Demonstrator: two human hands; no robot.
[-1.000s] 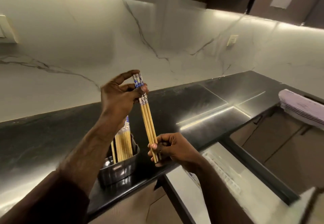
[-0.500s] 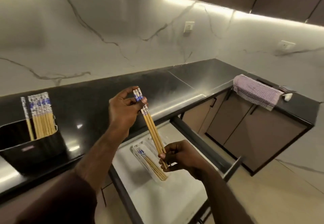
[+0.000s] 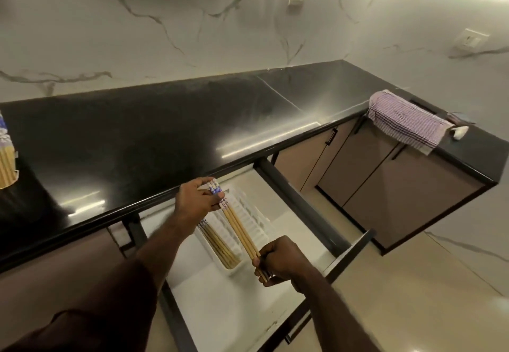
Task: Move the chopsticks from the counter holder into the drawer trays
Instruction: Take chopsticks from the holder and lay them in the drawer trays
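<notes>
A small bundle of wooden chopsticks [image 3: 240, 229] with blue-patterned tops is held at both ends. My left hand [image 3: 197, 204] pinches the patterned tops, my right hand [image 3: 278, 260] grips the plain tips. The bundle hangs just above white trays [image 3: 248, 215] in the open drawer [image 3: 225, 304]. The nearer tray holds several chopsticks [image 3: 219, 244]. At the far left edge, the remaining chopsticks [image 3: 5, 158] on the counter show; their holder is cut off by the frame.
The black counter [image 3: 165, 136] runs across the view with a marble wall behind. A striped towel [image 3: 405, 120] hangs over the counter's right end, above closed cabinet doors [image 3: 385, 186]. The drawer's dark front and side rail [image 3: 300, 208] stick out over the tiled floor.
Both hands have carried the bundle away from the holder on the counter and down over the drawer trays. My view has swung right and downward, leaving the holder at the left edge.
</notes>
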